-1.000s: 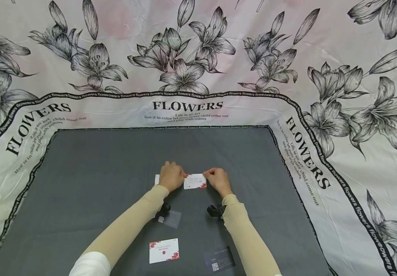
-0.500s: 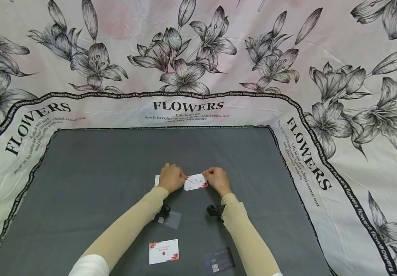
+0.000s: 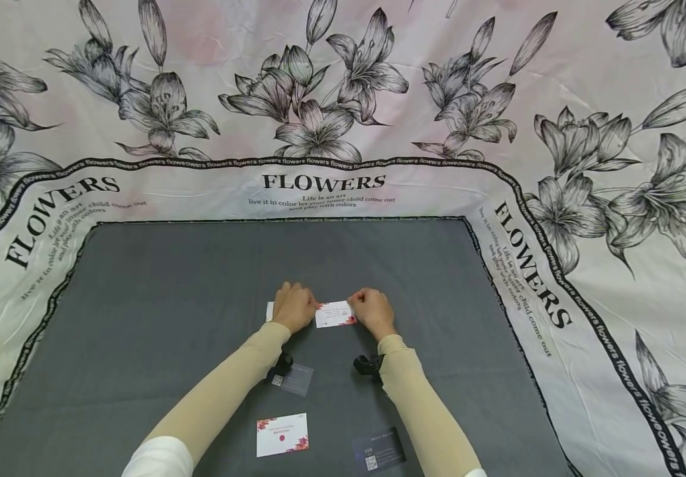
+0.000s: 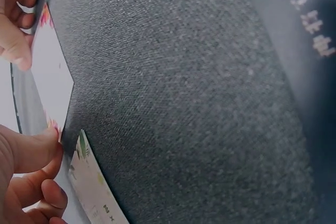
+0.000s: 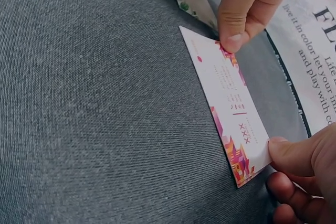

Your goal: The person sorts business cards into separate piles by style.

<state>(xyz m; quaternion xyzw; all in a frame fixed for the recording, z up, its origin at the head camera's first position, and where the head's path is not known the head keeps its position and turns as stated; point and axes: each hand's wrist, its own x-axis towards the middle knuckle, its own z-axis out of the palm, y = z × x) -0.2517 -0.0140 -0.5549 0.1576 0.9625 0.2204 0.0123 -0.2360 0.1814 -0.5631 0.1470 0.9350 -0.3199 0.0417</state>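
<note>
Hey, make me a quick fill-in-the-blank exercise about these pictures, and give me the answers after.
1. The left hand and right hand hold one card, its background ____.
2. The leaf-print card shows leaves coloured ____.
3. The dark card bears a square ____ code.
4. In its biggest letters, the pale border reads ____.

Missing words: white; green; QR; FLOWERS.

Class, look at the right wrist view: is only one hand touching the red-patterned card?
No, the left hand pinches the card at one end, and the right hand pinches it at the other.
</note>
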